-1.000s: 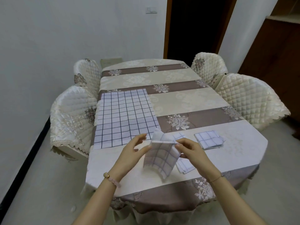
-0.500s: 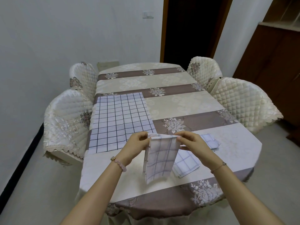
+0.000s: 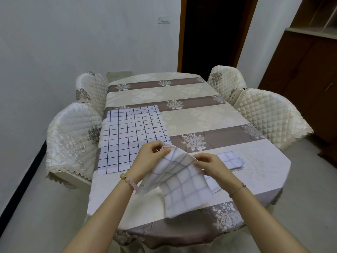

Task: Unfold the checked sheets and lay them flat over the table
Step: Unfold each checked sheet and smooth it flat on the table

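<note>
Quilted chairs (image 3: 269, 117) and a dark doorway (image 3: 215, 33)
Four cream quilted chair covers, two on each side; a light switch (image 3: 163, 19) on the white wall (image 3: 73, 33) left of the doorway; a brown wooden cabinet (image 3: 306, 70) at right.

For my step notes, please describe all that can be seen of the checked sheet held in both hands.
The held sheet is thin white cloth with pale grey-blue check lines, blurred. Partly unfolded, it hangs in overlapping layers above the near end of the table. The left hand pinches its top left corner; the right hand pinches its top right edge.
</note>
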The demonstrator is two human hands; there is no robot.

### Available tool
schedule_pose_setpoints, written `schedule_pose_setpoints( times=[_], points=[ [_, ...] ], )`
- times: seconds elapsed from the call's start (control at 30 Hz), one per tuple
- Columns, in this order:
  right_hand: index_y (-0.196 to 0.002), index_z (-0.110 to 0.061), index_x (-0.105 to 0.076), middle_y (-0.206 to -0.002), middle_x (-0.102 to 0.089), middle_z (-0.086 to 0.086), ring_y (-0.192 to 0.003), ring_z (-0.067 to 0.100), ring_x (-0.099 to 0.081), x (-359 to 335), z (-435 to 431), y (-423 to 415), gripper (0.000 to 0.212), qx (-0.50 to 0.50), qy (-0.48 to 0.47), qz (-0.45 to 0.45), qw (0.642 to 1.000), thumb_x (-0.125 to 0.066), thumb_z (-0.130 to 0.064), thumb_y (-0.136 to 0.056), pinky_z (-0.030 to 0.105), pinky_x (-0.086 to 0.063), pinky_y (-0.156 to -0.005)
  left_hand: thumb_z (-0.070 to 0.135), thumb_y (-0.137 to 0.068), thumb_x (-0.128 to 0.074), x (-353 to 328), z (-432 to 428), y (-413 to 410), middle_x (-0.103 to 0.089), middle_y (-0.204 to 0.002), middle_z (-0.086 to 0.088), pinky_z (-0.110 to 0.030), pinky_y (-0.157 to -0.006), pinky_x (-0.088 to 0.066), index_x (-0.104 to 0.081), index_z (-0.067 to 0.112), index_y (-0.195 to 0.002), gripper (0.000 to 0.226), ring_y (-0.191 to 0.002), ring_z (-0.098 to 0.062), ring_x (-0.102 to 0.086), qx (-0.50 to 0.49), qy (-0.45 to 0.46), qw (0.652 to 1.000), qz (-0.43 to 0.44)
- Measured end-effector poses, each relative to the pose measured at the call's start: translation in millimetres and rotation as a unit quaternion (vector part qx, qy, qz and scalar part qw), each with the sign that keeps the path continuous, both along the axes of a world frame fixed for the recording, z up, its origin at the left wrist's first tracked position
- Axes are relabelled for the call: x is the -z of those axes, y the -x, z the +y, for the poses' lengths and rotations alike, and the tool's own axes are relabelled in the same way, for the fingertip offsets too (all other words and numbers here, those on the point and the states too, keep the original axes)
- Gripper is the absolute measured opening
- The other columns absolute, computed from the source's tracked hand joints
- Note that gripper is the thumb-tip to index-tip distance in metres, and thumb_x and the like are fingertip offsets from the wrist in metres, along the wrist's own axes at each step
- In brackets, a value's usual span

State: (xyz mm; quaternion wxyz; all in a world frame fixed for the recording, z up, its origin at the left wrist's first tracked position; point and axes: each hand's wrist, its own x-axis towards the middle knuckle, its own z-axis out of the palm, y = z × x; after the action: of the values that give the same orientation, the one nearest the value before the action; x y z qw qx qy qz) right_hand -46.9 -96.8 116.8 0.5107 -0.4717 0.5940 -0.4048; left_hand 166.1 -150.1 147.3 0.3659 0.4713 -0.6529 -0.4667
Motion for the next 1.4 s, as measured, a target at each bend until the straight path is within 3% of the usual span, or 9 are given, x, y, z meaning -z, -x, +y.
schedule_pose_setpoints(
  times=[0.13,0.27,0.43,0.53,0.8,0.93,1.07,1.23,1.4],
  points=[
    [-0.09,-0.007,-0.073,-0.073,-0.066,-0.007,-0.064,-0.004,-0.057,6.0,7.5,6.3,0.009,-0.008,-0.001,0.025,1.0,-0.067,-0.011,-0.084,0.006,-0.04,-0.055,0.014,-0.085,-0.066,1.0,-6.9,-9.7,-0.055,-0.062,0.009,-0.017,-0.057,-0.035,-0.066,0.019,-0.068,0.018,-0.06,-0.004,-0.046,-0.021,-0.017,0.999,0.029],
    [-0.082,-0.013,-0.074,-0.078,-0.069,-0.003,-0.07,0.007,-0.061,13.2,13.8,15.2,0.009,-0.036,-0.041,0.041,0.998,-0.068,-0.02,-0.084,0.019,-0.047,-0.065,0.015,-0.087,-0.064,3.9,-14.9,-20.1,-0.06,-0.071,0.001,-0.023,-0.063,-0.039,-0.067,0.008,-0.077,0.013,-0.066,-0.009,-0.051,-0.06,-0.053,0.996,0.049],
    [-0.084,-0.007,-0.071,-0.056,-0.053,-0.008,-0.057,0.01,-0.049,23.7,17.1,27.7,0.015,0.031,-0.063,0.016,0.997,-0.065,-0.02,-0.087,0.022,-0.046,-0.06,0.018,-0.09,-0.06,16.8,-19.9,-35.8,-0.053,-0.069,0.0,-0.019,-0.053,-0.039,-0.063,0.014,-0.075,0.016,-0.063,-0.012,-0.046,-0.078,-0.121,0.989,0.045],
    [-0.092,-0.009,-0.073,-0.072,-0.044,0.007,-0.069,0.02,-0.041,28.5,16.8,28.0,0.023,0.049,-0.062,0.018,0.997,-0.067,-0.029,-0.085,0.032,-0.041,-0.067,0.024,-0.093,-0.057,32.5,-15.5,-41.7,-0.057,-0.08,-0.002,-0.02,-0.056,-0.048,-0.063,0.017,-0.084,0.013,-0.072,-0.014,-0.052,-0.038,-0.207,0.975,0.064],
    [-0.095,-0.016,-0.071,-0.05,-0.03,-0.008,-0.052,0.011,-0.029,37.5,12.7,33.1,0.014,0.095,-0.087,0.022,0.991,-0.062,-0.026,-0.09,0.017,-0.034,-0.047,0.024,-0.092,-0.057,80.0,19.9,-44.7,-0.068,-0.112,-0.001,-0.028,-0.081,-0.054,-0.061,0.015,-0.116,0.026,-0.097,-0.015,-0.064,0.121,-0.283,0.944,-0.117],
    [-0.103,-0.003,-0.064,-0.086,-0.057,0.009,-0.073,0.02,-0.049,48.8,7.2,39.1,0.02,0.123,-0.064,0.058,0.989,-0.062,-0.017,-0.089,0.028,-0.042,-0.065,0.016,-0.093,-0.055,84.6,22.8,-34.8,-0.069,-0.108,-0.014,-0.029,-0.079,-0.057,-0.062,-0.003,-0.106,0.024,-0.092,-0.02,-0.066,0.044,-0.254,0.965,-0.043],
    [-0.125,-0.016,-0.053,-0.116,-0.054,-0.004,-0.107,0.016,-0.053,40.4,13.3,28.0,0.039,0.143,0.011,0.233,0.962,-0.063,-0.021,-0.088,0.031,-0.043,-0.086,0.016,-0.093,-0.056,65.7,24.0,-23.6,-0.066,-0.088,-0.011,-0.026,-0.066,-0.058,-0.06,-0.002,-0.091,0.018,-0.075,-0.014,-0.066,-0.011,-0.221,0.975,0.019],
    [-0.115,-0.023,-0.062,-0.108,-0.066,-0.012,-0.096,-0.001,-0.063,10.9,39.1,-29.5,0.028,0.056,0.08,0.084,0.992,-0.064,-0.018,-0.088,0.015,-0.047,-0.081,0.013,-0.091,-0.058,37.8,31.2,1.9,-0.07,-0.082,-0.001,-0.023,-0.061,-0.056,-0.066,0.006,-0.093,0.011,-0.07,-0.007,-0.069,-0.031,-0.198,0.975,0.1],
    [-0.114,-0.036,-0.058,-0.108,-0.063,-0.027,-0.093,-0.01,-0.064,4.0,46.6,-60.5,0.032,0.023,0.057,-0.019,0.998,-0.063,-0.017,-0.089,0.012,-0.051,-0.073,0.013,-0.092,-0.057,24.5,42.6,15.5,-0.073,-0.099,-0.01,-0.035,-0.075,-0.059,-0.066,0.006,-0.108,0.02,-0.091,-0.022,-0.07,-0.004,-0.221,0.961,0.167]
  ],
)
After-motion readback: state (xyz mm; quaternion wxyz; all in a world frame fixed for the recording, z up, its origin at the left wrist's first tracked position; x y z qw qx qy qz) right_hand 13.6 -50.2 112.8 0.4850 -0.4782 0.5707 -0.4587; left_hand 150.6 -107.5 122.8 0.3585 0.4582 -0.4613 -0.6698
